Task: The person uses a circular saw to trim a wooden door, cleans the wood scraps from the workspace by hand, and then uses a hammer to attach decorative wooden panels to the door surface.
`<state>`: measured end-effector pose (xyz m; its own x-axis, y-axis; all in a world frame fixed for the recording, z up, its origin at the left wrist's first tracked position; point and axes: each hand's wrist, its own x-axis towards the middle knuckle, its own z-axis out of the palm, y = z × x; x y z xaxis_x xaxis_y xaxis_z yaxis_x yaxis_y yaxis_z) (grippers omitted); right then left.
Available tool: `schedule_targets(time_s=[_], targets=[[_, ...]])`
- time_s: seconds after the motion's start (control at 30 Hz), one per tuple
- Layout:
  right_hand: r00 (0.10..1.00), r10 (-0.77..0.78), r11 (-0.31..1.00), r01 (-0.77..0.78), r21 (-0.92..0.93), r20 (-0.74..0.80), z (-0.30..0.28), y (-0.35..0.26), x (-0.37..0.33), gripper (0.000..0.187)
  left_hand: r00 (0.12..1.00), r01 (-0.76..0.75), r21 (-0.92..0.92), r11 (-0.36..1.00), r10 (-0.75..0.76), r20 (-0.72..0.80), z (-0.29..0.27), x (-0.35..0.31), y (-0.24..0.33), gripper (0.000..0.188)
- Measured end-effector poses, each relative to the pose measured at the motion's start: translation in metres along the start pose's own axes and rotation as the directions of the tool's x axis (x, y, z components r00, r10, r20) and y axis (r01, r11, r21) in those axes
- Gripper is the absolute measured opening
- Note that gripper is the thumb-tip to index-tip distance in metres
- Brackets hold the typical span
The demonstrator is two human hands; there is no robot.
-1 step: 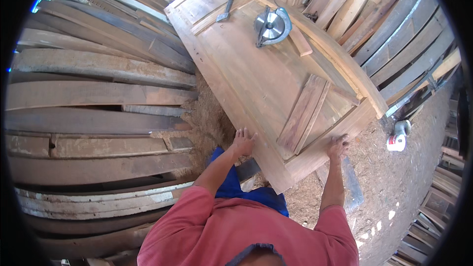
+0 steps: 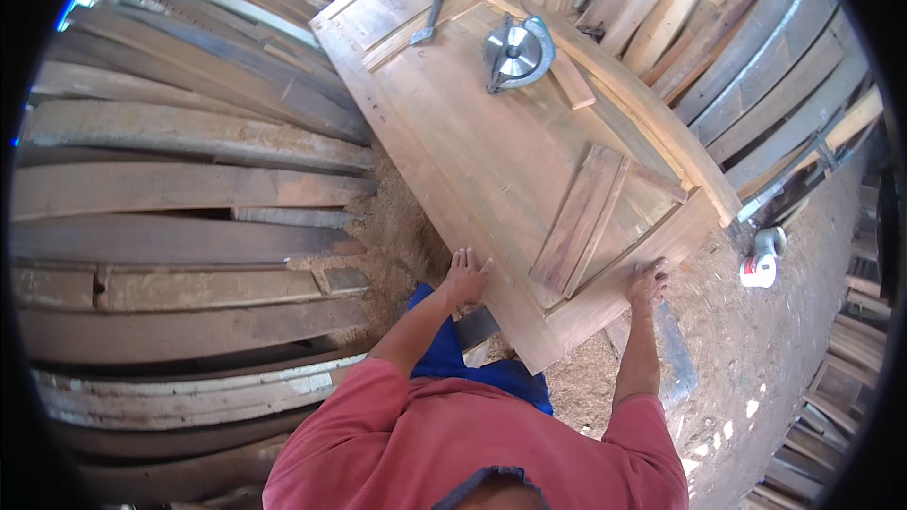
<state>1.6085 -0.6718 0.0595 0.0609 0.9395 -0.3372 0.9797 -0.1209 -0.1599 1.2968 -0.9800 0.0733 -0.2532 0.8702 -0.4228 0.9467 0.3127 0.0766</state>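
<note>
A large wooden panel door (image 2: 453,170) lies flat and slantwise in front of me. My left hand (image 2: 466,279) rests on its near left edge, the fingers spread flat over the wood. At the near end, my right hand (image 2: 648,285) touches the outer edge of the end rail (image 2: 624,274), fingers apart and slightly bent. Between the hands, a loose reddish board (image 2: 581,217) lies on the door with a narrow strip along its side. Farther up the door sit a circular saw (image 2: 518,52), blade showing, and a dark-handled tool with a flat metal end (image 2: 428,19).
Long stacked planks (image 2: 189,189) fill the left side. More timber (image 2: 784,85) stands at the far right. A short wood piece (image 2: 573,82) lies by the saw. On the sawdust-covered floor (image 2: 737,359) stands a white container (image 2: 758,271) to the right of the door.
The whole view shifts very slightly. Both hands stay in the same places on the door.
</note>
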Motion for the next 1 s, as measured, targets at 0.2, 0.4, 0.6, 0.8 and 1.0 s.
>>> schedule_targets(time_s=[0.2,0.4,0.6,0.8,1.0], targets=[[0.997,-0.058,0.884,0.071,-0.462,0.042,-0.006,-0.032,-0.038,0.072,0.842,-0.333,0.166,0.928,0.372,-0.391,0.07,0.017,-0.044,0.055],[0.981,0.082,0.897,0.003,-0.443,0.174,0.017,-0.032,-0.112,0.093,0.813,-0.551,0.01,0.834,0.54,-0.217,0.044,0.023,-0.052,0.069],[0.927,0.227,0.963,-0.167,-0.212,0.298,0.016,-0.076,-0.115,0.098,0.796,-0.591,-0.079,0.803,0.596,0.105,0.014,0.018,-0.055,0.088],[0.948,0.162,0.979,-0.12,-0.166,0.273,0.021,-0.06,-0.112,0.092,0.731,-0.539,0.009,0.843,0.462,0.503,-0.021,0.028,-0.04,0.077],[0.949,0.093,0.994,-0.072,-0.08,0.3,0.012,-0.041,-0.101,0.082,0.775,-0.563,0.118,0.818,0.473,0.42,-0.003,0.032,-0.043,0.073]])
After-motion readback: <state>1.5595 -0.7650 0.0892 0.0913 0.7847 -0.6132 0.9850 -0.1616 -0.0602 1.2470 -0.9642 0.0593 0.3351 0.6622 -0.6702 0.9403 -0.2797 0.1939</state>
